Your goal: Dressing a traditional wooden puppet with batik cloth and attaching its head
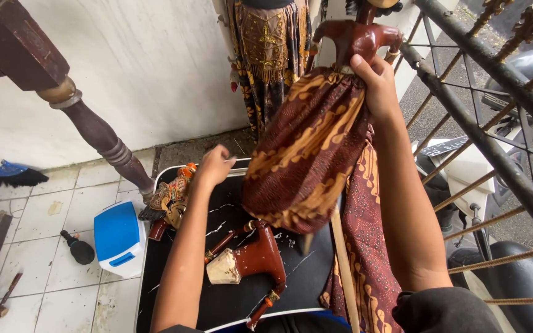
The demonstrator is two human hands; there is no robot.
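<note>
Item: rod puppet (316, 142), batik skirt in brown and gold, carved dark-red torso at top, held up over a black tray (229, 302).

Right hand (371, 83): we see it closed around the puppet just under the shoulders, bunching the top of the skirt in its grip. The whole weight hangs from this one grasp. The skirt's hem sits just above the tray; a pale wooden rod (343, 271) runs down from beneath it.

Left hand (217, 163): fingers curled in, at the tray's far rim; it seems to pinch something thin there, but we cannot tell what. It lies just beside a painted puppet head (171, 197) resting at the tray's left edge.

On the tray: a second carved torso (251, 259), dark red with a pale cut end and thin jointed arms, lying flat below the skirt.

Nearby: a blue-and-white box (118, 237) on the tiled floor, a turned table leg (103, 139), an iron railing (495, 123) close on the right, another costumed puppet (269, 49) hanging behind.

Risks, as we judge them:
- Grip is on cloth as much as wood; the fabric could slide and let the puppet drop onto the torso below, chipping paint.
- The rod could swing and knock loose parts off the tray.
- The head sits at the tray's edge; a nudge from the left forearm could send it to the tiles.
- The puppet's arms could snag the railing.
</note>
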